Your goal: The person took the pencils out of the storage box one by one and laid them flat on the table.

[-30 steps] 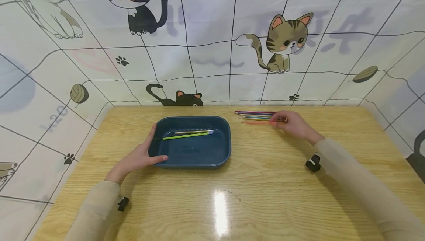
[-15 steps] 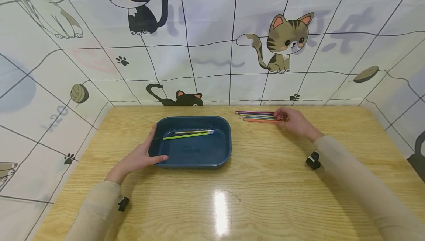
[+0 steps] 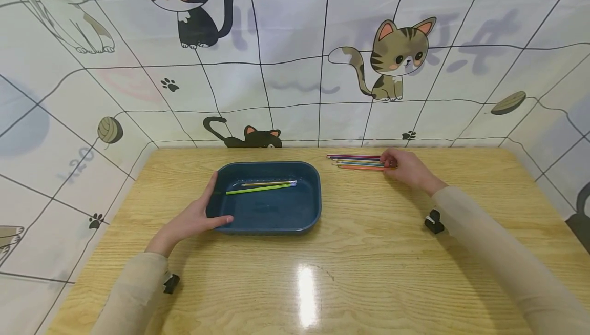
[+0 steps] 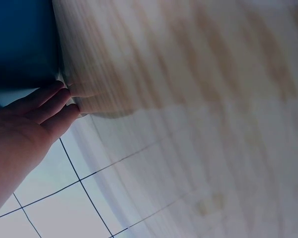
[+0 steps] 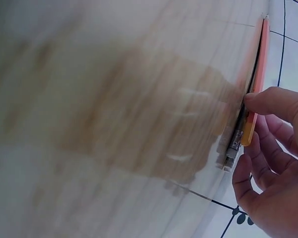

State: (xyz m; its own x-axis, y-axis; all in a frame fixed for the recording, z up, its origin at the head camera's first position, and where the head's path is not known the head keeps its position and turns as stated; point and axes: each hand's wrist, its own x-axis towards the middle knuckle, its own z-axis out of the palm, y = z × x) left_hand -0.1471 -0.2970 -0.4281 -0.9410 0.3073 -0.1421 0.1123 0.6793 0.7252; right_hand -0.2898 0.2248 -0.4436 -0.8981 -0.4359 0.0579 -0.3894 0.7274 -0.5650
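Note:
A dark blue rectangular tray [image 3: 267, 217] stands left of centre on the table. In it lie a lime-green pencil [image 3: 258, 189] and a thin brownish pencil [image 3: 265, 184]. My left hand [image 3: 198, 215] holds the tray's left end, thumb over the front rim and fingers along the outer wall. Toward the back right, several coloured pencils [image 3: 352, 160] lie side by side. My right hand [image 3: 407, 168] is at their right ends, pinching an orange pencil [image 3: 364, 168] at the front of the row. The right wrist view shows its thumb on the orange pencil [image 5: 260, 74], beside a dark one.
The wooden table [image 3: 295, 268] reflects light near its front. A cat-print cloth [image 3: 295, 84] hangs behind and at both sides, its lower edge close behind the pencils. A small black device [image 3: 434, 222] shows at the right wrist and a second one [image 3: 170, 283] at the left.
My right hand has shifted slightly right, and the orange pencil, blurred a second ago, has moved a little right and closer alongside the others. The left hand and tray have stayed put.

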